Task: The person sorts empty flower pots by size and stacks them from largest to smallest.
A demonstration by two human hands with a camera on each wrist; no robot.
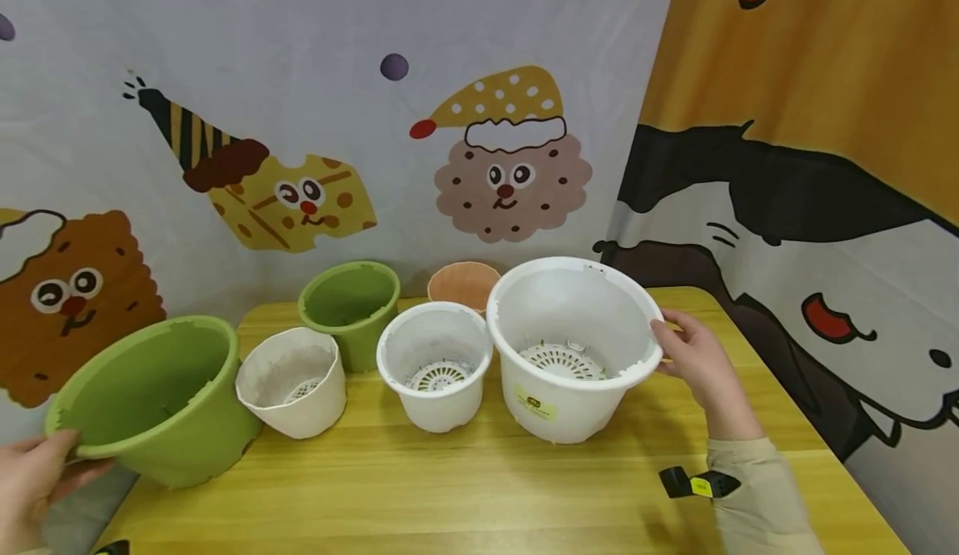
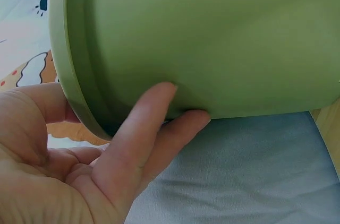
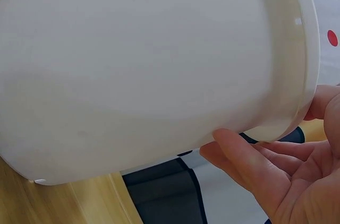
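Both hands have a big pot by the rim, one at each end of the row. At the left edge of the frame, the left hand (image 1: pixel 37 482) pinches the large green pot (image 1: pixel 168 434): the left wrist view shows the thumb going over the rim and two fingers, nearly straight, against the outer wall. At right of centre, the right hand (image 1: pixel 700 364) has the large white pot (image 1: pixel 577 405) in a similar pinch, its thumb over the rim and its fingertips (image 3: pixel 226 138) on the outer side.

Between them stand a cream pot (image 1: pixel 315 409) and a small white pot (image 1: pixel 438 409), with a small green pot (image 1: pixel 360 343) and a peach pot (image 1: pixel 463 280) behind, on the wooden table (image 1: pixel 464 497). The large green pot sits at the table's left edge (whether its base bears on the wood, I cannot tell).

The step in hand looks like handling the two large pots together, one per hand. The next move, I judge, calls for firm, even grips on both rims, and for care near the cream pot and the small white pot, which lie close enough to be knocked.
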